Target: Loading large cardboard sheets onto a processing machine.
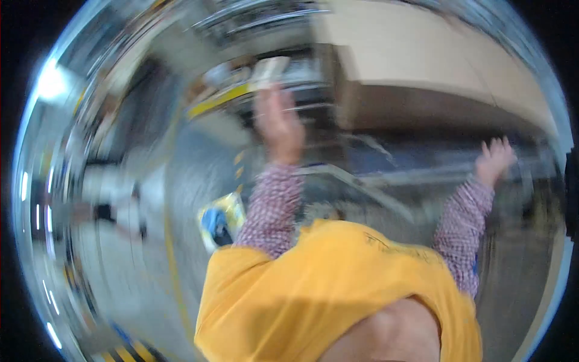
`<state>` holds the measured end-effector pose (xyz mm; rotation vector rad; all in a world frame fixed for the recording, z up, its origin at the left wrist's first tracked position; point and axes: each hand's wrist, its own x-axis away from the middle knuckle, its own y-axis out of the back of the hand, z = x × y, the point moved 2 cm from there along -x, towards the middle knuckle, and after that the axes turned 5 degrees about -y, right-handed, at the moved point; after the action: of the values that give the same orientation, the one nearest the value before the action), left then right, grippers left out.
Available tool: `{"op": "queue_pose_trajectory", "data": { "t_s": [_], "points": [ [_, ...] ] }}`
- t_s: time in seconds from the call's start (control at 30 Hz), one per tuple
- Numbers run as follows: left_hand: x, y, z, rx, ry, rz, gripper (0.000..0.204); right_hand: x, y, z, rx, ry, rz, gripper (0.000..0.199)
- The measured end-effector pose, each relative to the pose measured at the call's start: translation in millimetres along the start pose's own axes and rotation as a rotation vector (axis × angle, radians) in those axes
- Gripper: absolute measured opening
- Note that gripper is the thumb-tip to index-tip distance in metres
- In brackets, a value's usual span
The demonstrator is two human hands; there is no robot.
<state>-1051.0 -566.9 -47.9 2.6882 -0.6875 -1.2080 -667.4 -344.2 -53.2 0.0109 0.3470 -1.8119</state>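
Observation:
My left hand is stretched forward with its fingers out straight, smeared by motion. Just beyond its fingertips is a pale, block-like thing; the blur hides whether they touch. Off to the right, my right hand is raised with spread fingers and nothing in it. Ahead of my hands lies a large brown cardboard box, its side facing me in shadow. Below that box runs a dark bluish surface with a metal edge, which my right hand is nearest to.
A shelf with a yellow edge holds blurred items at the far left of the box. Beside my left forearm is a yellow-and-white container with something blue in it. A yellow line marks the grey floor. Another person is blurred at left.

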Motion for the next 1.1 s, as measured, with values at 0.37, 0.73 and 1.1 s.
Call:
{"op": "queue_pose_trajectory", "data": {
  "t_s": [0.37,0.73,1.1],
  "points": [
    [184.8,-144.4,-204.6,0.996,0.069,1.135,0.040,242.2,426.9,-57.9,-0.101,-0.385,-1.095,0.063],
    [392.7,-278.8,-194.2,0.798,0.476,1.818,0.037,526.0,527.4,-162.1,-0.322,-0.528,-1.653,0.063],
    [405.6,-473.6,-380.1,0.949,0.233,1.822,0.037,328.3,563.7,-56.8,-0.044,-0.594,-1.246,0.065]
  ]
}}
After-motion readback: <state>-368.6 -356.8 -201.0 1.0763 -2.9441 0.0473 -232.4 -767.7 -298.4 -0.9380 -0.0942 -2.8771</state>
